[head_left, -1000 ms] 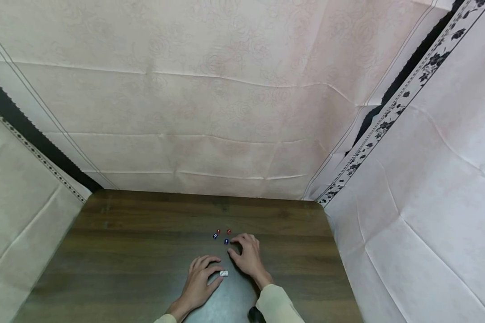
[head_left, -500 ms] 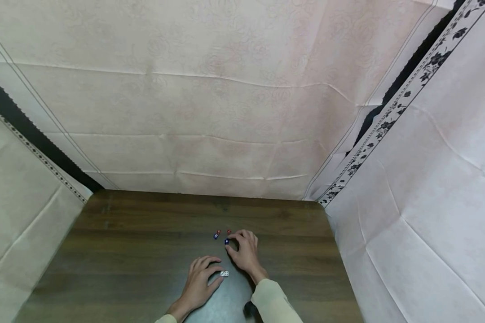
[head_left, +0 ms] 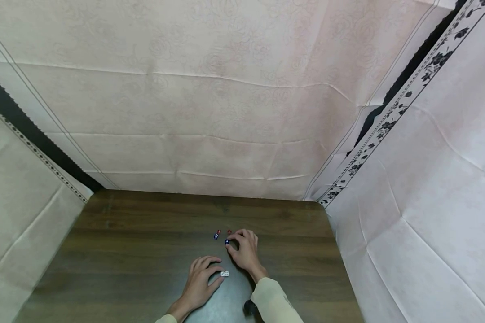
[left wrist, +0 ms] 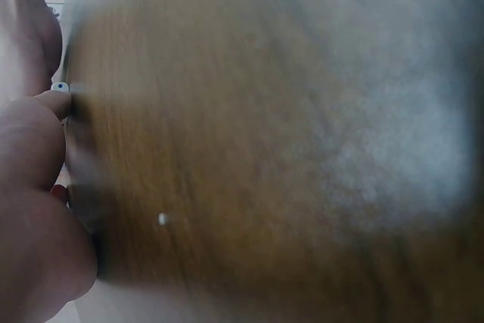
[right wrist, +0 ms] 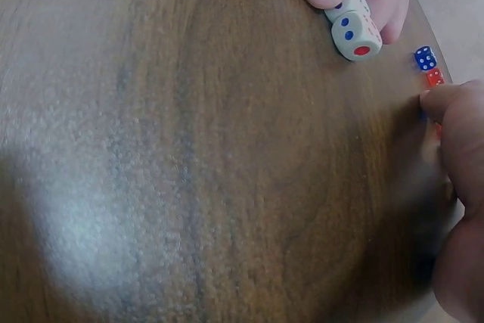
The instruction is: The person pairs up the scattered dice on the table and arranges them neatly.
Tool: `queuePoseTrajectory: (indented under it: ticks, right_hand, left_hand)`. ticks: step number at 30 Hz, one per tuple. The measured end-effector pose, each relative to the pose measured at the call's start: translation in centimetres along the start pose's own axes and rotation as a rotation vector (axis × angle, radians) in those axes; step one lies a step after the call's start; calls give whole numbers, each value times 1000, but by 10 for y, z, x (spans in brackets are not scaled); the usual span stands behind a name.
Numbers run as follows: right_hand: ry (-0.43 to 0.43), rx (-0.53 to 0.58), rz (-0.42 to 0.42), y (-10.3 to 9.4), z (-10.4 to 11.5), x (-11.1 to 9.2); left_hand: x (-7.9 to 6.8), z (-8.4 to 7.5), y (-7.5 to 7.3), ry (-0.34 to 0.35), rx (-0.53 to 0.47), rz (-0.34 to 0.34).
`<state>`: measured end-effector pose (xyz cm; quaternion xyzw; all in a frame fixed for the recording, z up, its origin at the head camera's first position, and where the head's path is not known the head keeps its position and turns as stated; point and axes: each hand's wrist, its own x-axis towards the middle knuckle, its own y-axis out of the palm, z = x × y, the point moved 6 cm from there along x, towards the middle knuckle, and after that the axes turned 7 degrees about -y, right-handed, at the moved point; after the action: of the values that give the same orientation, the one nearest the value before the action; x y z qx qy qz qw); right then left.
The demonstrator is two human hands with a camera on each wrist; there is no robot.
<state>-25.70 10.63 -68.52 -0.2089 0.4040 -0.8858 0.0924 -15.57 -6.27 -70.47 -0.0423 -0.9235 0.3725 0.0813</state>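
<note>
Two white dice [head_left: 224,273] sit side by side at the fingertips of my left hand [head_left: 200,280]. In the right wrist view, the left thumb and a finger pinch the rear white die [right wrist: 344,1], and the front white die [right wrist: 358,36] lies against it. Farther up the table, my right hand [head_left: 246,253] has its thumb and index finger around a blue die [head_left: 227,242]. The right fingers [right wrist: 439,99] mostly hide that die in the right wrist view.
Just beyond the right hand lie another blue die [head_left: 216,236] and two small red dice, a left one [head_left: 219,232] and a right one [head_left: 229,232]. The wooden table [head_left: 145,251] ends at pale hanging cloths [head_left: 226,112] behind and at both sides.
My right hand has moved a little left and forward, and its thumb and index finger have closed around the blue die. The left hand and white dice stay in place.
</note>
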Motion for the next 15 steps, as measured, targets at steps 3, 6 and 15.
queuePoseTrajectory:
  ticks: [3, 6, 15]
  right_hand:
    - [5, -9, 3, 0, -1, 0]
    - [2, -11, -4, 1, -1, 0]
    - [27, 68, -16, -2, -2, -6]
  left_hand:
    - [0, 0, 0, -4, -3, 2]
    - [0, 0, 0, -5, -6, 4]
    - [-1, -2, -1, 9, -15, -8]
